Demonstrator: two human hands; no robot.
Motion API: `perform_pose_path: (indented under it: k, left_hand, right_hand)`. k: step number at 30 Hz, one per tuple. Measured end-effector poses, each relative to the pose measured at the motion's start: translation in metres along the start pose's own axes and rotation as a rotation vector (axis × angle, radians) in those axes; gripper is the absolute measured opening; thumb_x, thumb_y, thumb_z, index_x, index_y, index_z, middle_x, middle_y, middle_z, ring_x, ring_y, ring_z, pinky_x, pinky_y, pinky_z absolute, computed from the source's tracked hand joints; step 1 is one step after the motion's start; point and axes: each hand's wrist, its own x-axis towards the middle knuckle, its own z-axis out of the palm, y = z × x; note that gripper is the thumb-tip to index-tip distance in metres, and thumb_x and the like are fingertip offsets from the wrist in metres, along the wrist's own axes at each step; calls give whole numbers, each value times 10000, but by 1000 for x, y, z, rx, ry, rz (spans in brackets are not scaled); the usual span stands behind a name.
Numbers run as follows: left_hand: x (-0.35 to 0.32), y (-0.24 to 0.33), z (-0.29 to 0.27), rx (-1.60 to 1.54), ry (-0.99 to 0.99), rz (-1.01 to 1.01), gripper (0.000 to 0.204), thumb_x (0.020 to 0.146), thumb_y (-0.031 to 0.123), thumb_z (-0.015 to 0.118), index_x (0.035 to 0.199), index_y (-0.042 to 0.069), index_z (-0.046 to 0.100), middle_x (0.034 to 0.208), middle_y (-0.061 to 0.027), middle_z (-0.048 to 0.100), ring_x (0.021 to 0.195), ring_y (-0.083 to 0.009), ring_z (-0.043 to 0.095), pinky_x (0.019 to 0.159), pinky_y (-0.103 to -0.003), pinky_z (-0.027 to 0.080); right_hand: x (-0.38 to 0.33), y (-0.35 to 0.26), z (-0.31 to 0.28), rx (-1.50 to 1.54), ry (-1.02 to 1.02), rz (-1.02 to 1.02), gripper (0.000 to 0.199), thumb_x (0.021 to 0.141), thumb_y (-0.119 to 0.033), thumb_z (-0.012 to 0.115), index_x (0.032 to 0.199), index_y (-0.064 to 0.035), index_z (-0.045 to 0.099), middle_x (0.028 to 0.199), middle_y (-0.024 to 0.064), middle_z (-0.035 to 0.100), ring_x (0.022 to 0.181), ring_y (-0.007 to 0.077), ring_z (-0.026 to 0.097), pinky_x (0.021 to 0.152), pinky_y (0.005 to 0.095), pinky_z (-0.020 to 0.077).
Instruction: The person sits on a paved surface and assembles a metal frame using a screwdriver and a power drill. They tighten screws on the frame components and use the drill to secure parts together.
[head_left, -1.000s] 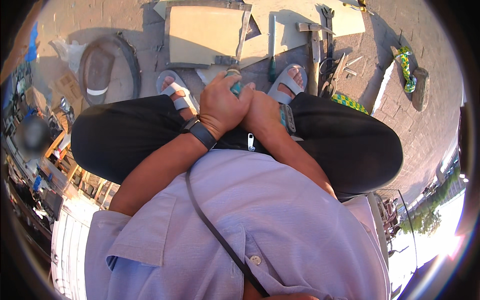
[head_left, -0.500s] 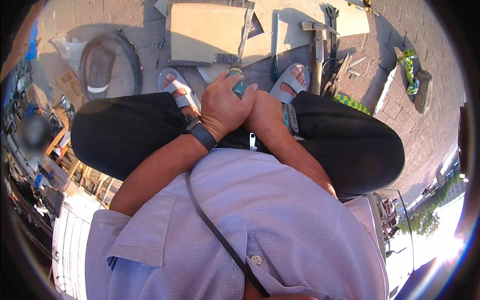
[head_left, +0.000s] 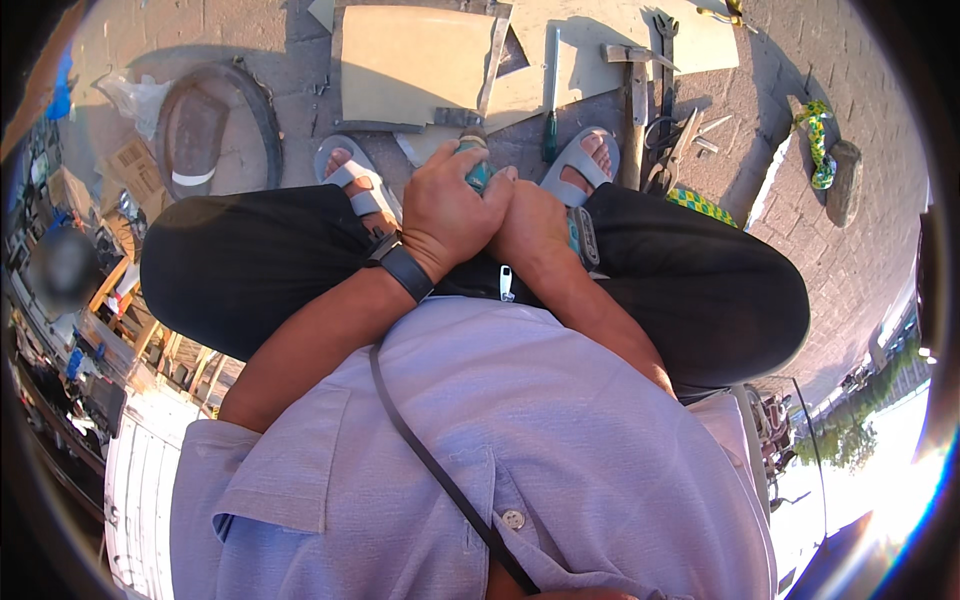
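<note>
Between my feet, a teal cordless power tool [head_left: 480,177] is held in both hands, its dark front end pointing away from me. My left hand [head_left: 445,205], with a black band at the wrist, is wrapped over the tool's front part. My right hand [head_left: 530,225] grips farther back, and a grey battery-like block [head_left: 584,238] shows beside it. The tool's tip is close to the lower end of a flat metal strip [head_left: 494,65] lying along a tan board [head_left: 415,60]. Whether they touch, I cannot tell. My hands hide most of the tool.
Right of the board lie a screwdriver [head_left: 551,130], a hammer [head_left: 636,95], a wrench [head_left: 667,62] and shears [head_left: 685,145]. A black rubber loop [head_left: 272,135] rests at left. Far right are a yellow-green strap [head_left: 820,145] and an oblong stone [head_left: 846,185] on paving.
</note>
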Motion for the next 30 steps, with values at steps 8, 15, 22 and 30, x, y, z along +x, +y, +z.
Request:
perform_pose_path:
  k: [8, 15, 22, 30]
  left_hand:
    - [1, 1, -1, 7, 0, 0, 345, 866, 277, 744, 1012, -35, 737, 1001, -242, 704, 894, -431, 695, 798, -433, 568]
    - [0, -1, -1, 0, 10, 2, 351, 862, 279, 745, 1024, -33, 738, 1010, -240, 704, 897, -433, 695, 802, -433, 568]
    - [1, 0, -2, -2, 1, -16, 362, 863, 287, 742, 1031, -33, 739, 1017, -243, 703, 904, -438, 694, 807, -438, 567]
    - [0, -1, -4, -42, -13, -26, 370, 863, 288, 738, 1034, -41, 735, 1015, -245, 701, 898, -441, 691, 817, -440, 560]
  right_hand:
    - [0, -1, -3, -5, -17, 5, 340, 934, -307, 591, 1107, -17, 633, 1017, 234, 743, 961, 416, 731, 844, 491, 575]
    - [-1, -3, -3, -1, -9, -10, 342, 928, -313, 595, 1094, -17, 636, 1009, 233, 744, 958, 413, 733, 838, 489, 577]
    - [0, -3, -3, -20, 4, -10, 341, 927, -312, 594, 1089, -15, 639, 1002, 231, 745, 944, 414, 736, 827, 494, 580]
    - [0, -2, -1, -13, 8, -35, 343, 910, -309, 619, 1069, -7, 636, 984, 237, 743, 941, 414, 737, 824, 498, 579]
